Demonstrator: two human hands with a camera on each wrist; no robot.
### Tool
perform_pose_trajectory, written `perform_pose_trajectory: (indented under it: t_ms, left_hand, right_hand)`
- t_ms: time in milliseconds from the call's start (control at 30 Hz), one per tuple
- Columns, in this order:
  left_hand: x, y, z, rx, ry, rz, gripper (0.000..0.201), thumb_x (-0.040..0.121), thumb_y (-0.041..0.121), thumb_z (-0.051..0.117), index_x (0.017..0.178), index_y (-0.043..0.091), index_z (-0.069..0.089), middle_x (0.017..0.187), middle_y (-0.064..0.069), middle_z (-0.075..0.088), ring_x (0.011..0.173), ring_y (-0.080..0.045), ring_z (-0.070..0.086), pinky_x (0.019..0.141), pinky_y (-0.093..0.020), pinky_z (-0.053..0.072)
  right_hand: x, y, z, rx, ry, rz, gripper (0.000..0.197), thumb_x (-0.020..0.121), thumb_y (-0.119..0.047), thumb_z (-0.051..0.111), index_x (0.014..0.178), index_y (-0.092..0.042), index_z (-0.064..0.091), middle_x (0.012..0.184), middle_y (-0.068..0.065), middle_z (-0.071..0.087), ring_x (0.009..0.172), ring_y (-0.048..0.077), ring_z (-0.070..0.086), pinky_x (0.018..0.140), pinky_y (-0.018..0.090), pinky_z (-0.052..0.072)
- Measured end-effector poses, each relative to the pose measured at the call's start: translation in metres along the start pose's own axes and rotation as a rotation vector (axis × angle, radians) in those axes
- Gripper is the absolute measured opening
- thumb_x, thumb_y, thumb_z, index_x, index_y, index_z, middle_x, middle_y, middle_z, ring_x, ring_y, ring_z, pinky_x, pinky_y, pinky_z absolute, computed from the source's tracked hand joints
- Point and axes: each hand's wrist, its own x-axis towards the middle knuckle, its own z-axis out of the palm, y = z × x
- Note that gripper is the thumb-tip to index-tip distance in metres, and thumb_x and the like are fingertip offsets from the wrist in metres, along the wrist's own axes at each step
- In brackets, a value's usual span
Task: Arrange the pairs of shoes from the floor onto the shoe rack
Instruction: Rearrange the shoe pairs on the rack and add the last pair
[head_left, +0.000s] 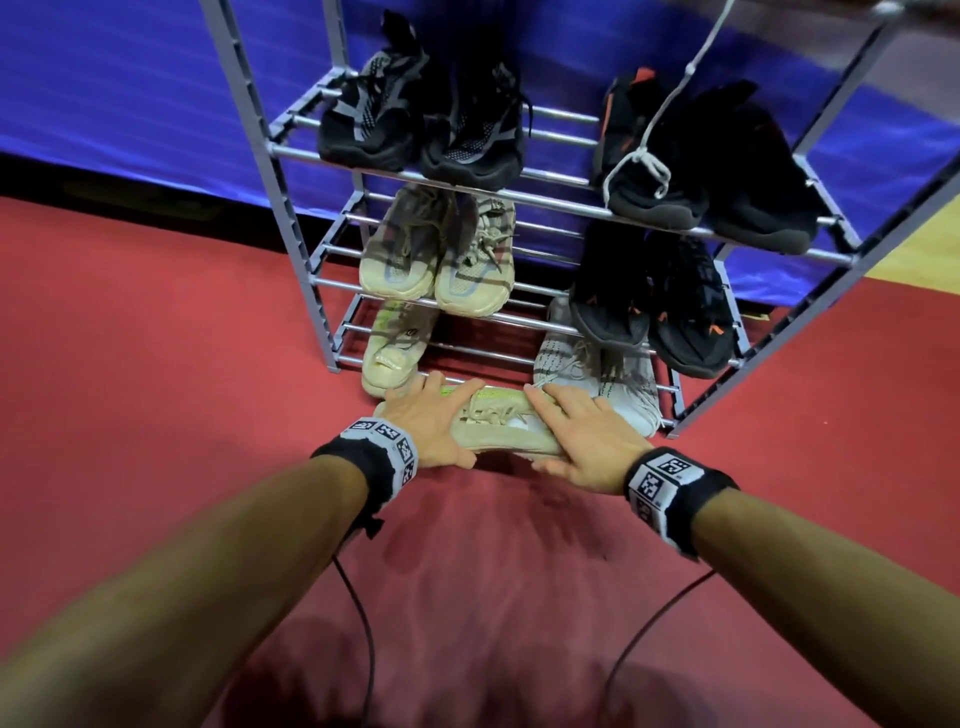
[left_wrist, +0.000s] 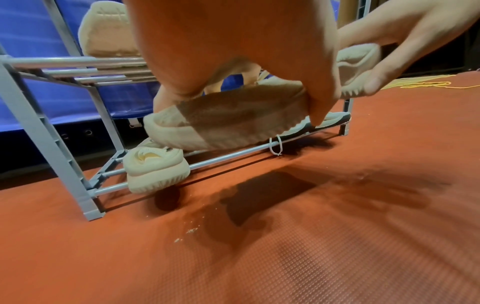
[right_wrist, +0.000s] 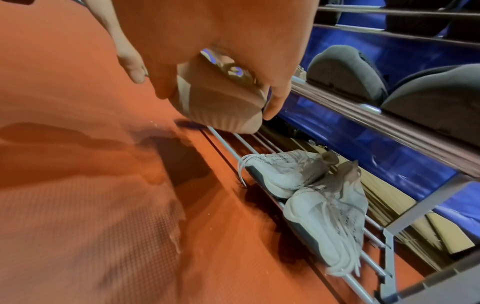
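Low in front of the grey metal shoe rack (head_left: 291, 218), both hands hold one beige knit sneaker (head_left: 501, 423) sideways, just above the red textured floor mat (head_left: 156, 338). At the left, the left hand (head_left: 428, 423) wraps one end, fingers curled over the upper and thumb under the ribbed sole. At the right, the right hand (head_left: 584, 441) clasps the other end, fingers over the top and thumb against the near side. The sneaker's matching mate (head_left: 395, 345) sits on the bottom tier's thin steel rods, toe overhanging the front bar. Further right on that tier lies a pale grey knit pair (head_left: 605, 371) with loose laces.
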Motion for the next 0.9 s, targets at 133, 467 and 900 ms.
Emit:
perform_pose_trajectory:
  t_ms: [133,467,900]
  left_hand:
    - [-0.006,-0.010,0.001,-0.008,-0.033,-0.026,0.109,0.070,0.062,0.071,0.153,0.038,0.004,0.153,-0.017,0.018,0.140,-0.034,0.020,0.108,-0.050,0.028]
    - [-0.013,-0.044,0.026,-0.009,-0.140,-0.059,0.118,0.065,0.055,0.079,0.153,0.031,0.003,0.136,-0.012,0.034,0.120,-0.031,0.042,0.092,-0.045,0.047]
    - [-0.011,-0.057,0.066,-0.005,-0.235,-0.308,0.103,0.066,0.075,0.068,0.144,0.021,0.027,0.133,-0.011,0.048,0.121,-0.031,0.049,0.095,-0.043,0.044]
  right_hand:
    - [0.016,-0.010,0.001,-0.054,-0.030,-0.030,0.079,0.097,-0.052,0.042,0.156,-0.016,0.003,0.158,0.012,0.014,0.141,0.029,0.020,0.111,0.043,0.027]
    - [0.052,-0.034,0.015,0.041,-0.121,0.038,0.083,0.093,-0.047,0.053,0.156,-0.029,0.002,0.162,0.002,0.004,0.147,0.027,0.008,0.114,0.051,0.024]
    - [0.091,-0.063,0.021,0.251,-0.212,0.187,0.087,0.088,-0.051,0.060,0.155,-0.034,0.008,0.163,0.003,-0.001,0.148,0.028,0.003,0.114,0.059,0.021]
